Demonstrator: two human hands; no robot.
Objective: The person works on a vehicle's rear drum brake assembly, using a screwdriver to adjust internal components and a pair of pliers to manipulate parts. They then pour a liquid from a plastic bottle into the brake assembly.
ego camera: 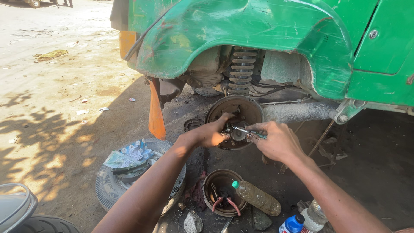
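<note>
Green vehicle, centre frame: we work at its bare brake plate (pixel 235 114).
Our right hand (pixel 276 140) grips a screwdriver (pixel 241 130); our left hand (pixel 211 133) clasps the hub.

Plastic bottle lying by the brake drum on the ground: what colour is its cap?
Green, on the plastic bottle beside the brake drum; clearest in the head view.

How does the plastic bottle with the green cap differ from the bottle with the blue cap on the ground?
The green-capped clear plastic bottle lies on its side, holding yellowish-brown liquid; the blue-capped bottle stands upright and is cut off by the picture edge. The first shows whole; the second shows only its top. Both rest on the dirt ground.
</note>
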